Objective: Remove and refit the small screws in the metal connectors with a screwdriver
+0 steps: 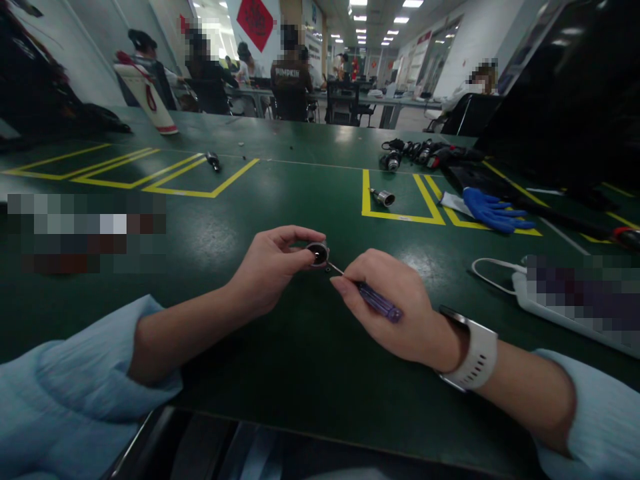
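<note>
Thumb and fingers of my left hand (273,267) are closed round a small round metal part (318,254) with a dark inside, its open face turned toward me. My right hand (390,303) grips a screwdriver (379,301) with a translucent purple handle. The thin shaft points up and left, its tip at or close to the lower right rim of the round part; contact cannot be made out. A tiny dark piece (328,269) shows just below the rim. Both hands are above the green table (280,373).
Beyond my hands, a metal socket-like part (385,198) lies inside yellow tape, with a blue glove (495,210) and black tools (420,153) farther right. A similar part (213,161) is back left. A white cable (493,261) lies at right. People sit beyond the table.
</note>
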A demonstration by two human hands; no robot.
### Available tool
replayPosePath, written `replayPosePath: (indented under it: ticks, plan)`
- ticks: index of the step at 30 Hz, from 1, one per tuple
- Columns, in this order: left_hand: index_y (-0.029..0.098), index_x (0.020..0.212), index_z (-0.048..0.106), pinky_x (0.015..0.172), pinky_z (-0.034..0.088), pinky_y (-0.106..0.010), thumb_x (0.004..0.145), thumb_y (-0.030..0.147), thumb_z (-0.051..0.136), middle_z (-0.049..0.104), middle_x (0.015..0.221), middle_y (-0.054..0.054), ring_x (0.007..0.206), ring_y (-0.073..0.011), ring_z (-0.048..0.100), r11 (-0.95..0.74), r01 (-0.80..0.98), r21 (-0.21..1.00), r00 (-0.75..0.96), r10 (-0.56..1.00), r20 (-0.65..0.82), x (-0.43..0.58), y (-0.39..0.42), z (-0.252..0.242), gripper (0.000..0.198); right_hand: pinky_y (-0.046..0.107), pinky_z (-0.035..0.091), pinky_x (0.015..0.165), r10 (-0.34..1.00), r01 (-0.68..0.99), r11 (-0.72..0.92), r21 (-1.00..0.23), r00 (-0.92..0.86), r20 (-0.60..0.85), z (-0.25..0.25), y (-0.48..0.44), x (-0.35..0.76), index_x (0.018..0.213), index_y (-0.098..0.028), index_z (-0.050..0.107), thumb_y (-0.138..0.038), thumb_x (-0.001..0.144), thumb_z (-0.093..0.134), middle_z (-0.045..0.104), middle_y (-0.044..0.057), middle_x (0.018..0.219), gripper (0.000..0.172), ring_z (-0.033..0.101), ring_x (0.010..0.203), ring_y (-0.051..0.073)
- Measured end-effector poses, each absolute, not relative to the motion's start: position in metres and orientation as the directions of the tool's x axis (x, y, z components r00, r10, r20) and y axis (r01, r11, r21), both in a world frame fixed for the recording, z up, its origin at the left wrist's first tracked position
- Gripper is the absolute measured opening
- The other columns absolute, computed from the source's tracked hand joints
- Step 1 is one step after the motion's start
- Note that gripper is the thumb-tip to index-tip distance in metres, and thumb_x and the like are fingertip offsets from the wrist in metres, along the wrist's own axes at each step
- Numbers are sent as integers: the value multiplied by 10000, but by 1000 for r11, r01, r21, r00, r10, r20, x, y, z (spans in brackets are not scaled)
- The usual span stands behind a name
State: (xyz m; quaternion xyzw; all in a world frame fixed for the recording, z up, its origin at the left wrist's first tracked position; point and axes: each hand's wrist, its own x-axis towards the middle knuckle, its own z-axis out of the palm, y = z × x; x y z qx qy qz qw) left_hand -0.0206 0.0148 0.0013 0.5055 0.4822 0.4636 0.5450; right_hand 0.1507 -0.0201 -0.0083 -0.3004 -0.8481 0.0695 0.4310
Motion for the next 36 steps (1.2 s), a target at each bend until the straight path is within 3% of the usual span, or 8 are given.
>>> replayPosePath:
  ticks: [11, 17, 19, 23, 26, 29, 36]
  plan:
    - [136, 756, 687, 736, 531, -292, 582, 99, 706, 705, 829, -38, 759, -161, 651, 39, -27, 999, 108, 993, -36, -20, 15, 0, 179, 260, 401, 570, 633, 450, 767, -458, -412, 656, -6, -22, 148, 746, -188, 521, -187, 870, 542, 565, -3, 666, 126, 506, 595, 116]
    - [133, 779, 675, 714, 546, -293, 613, 114, 703, 694, 840, -39, 718, -148, 648, 51, -21, 998, 115, 992, -49, -22, 17, -3, 170, 264, 414, 558, 745, 308, 652, -693, -89, 661, -6, -20, 154, 685, -204, 529, -215, 876, 540, 548, -29, 612, 192, 517, 562, 110]
    - [126, 802, 668, 733, 548, -293, 614, 112, 706, 688, 857, -42, 735, -148, 649, 55, -10, 998, 94, 994, -54, -23, 19, -3, 192, 268, 427, 566, 815, 215, 568, -795, -15, 579, -9, -12, 157, 677, -203, 533, -259, 879, 539, 543, -32, 600, 210, 524, 564, 114]
    - [112, 841, 655, 763, 548, -294, 620, 92, 696, 678, 863, -54, 792, -164, 651, 89, -48, 995, 58, 995, -86, -23, 21, 0, 225, 261, 430, 537, 968, 98, 246, -964, -81, 239, -20, 5, 159, 659, -189, 532, -312, 842, 576, 547, -37, 566, 224, 531, 535, 111]
    - [108, 848, 650, 774, 548, -287, 624, 65, 672, 675, 883, -66, 812, -167, 649, 122, -84, 989, 52, 992, -118, -22, 20, 3, 228, 254, 425, 535, 987, 71, 139, -988, -89, 133, -26, 12, 160, 657, -181, 531, -314, 827, 583, 546, -39, 552, 222, 530, 527, 105]
    - [115, 847, 652, 788, 548, -297, 632, 49, 653, 676, 889, -66, 805, -168, 651, 143, -90, 986, 58, 989, -138, -21, 19, 5, 226, 255, 428, 546, 984, 96, 154, -983, -103, 144, -29, 13, 159, 671, -181, 535, -336, 830, 576, 554, -38, 563, 226, 537, 539, 106]
    - [110, 866, 648, 799, 545, -299, 622, 43, 647, 676, 901, -67, 808, -165, 649, 136, -93, 986, 58, 990, -131, -20, 19, 4, 253, 264, 429, 534, 978, 356, 191, -915, -148, 147, -8, 10, 159, 650, -177, 548, -305, 844, 543, 577, -24, 544, 233, 551, 526, 119]
